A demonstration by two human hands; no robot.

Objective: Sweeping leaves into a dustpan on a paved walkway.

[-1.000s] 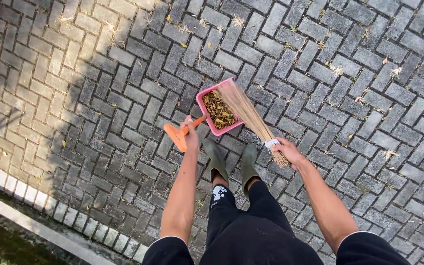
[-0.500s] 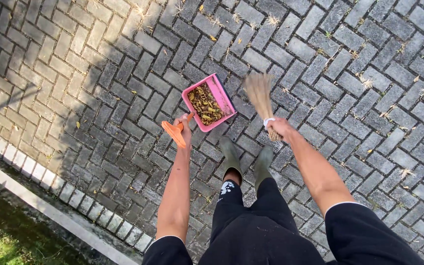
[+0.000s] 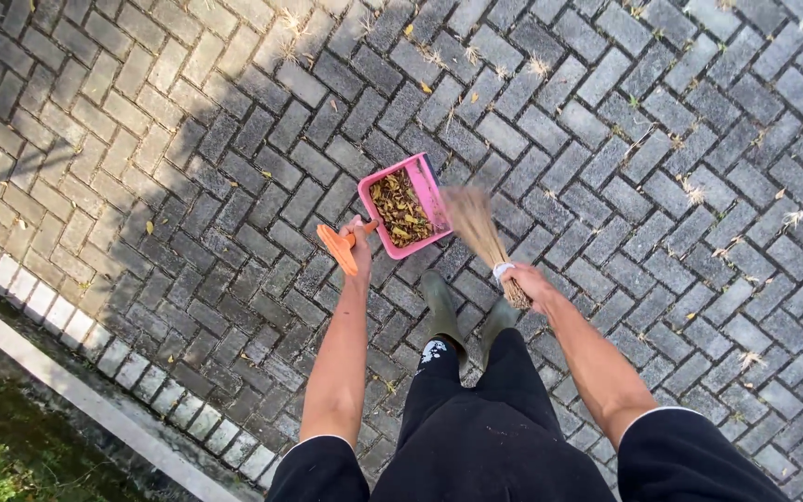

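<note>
My left hand (image 3: 359, 244) grips the orange handle (image 3: 339, 247) of a pink dustpan (image 3: 427, 191) that rests on the paving and holds dry brown leaves (image 3: 401, 208). My right hand (image 3: 526, 282) is closed around the bound end of a straw hand broom (image 3: 477, 229). Its bristles point up and left, blurred, and reach the dustpan's right edge. My green boots (image 3: 442, 308) stand just below the dustpan, under black trousers.
Grey herringbone brick paving (image 3: 625, 139) runs all around, with scattered dry grass tufts and a few yellow leaves toward the top. A pale kerb (image 3: 67, 386) runs along the lower left, with a wet gutter and grass beyond it.
The broom's bristles swung from the right back to the dustpan's right edge. The view shifted slightly; the dustpan stays on the ground in my left hand.
</note>
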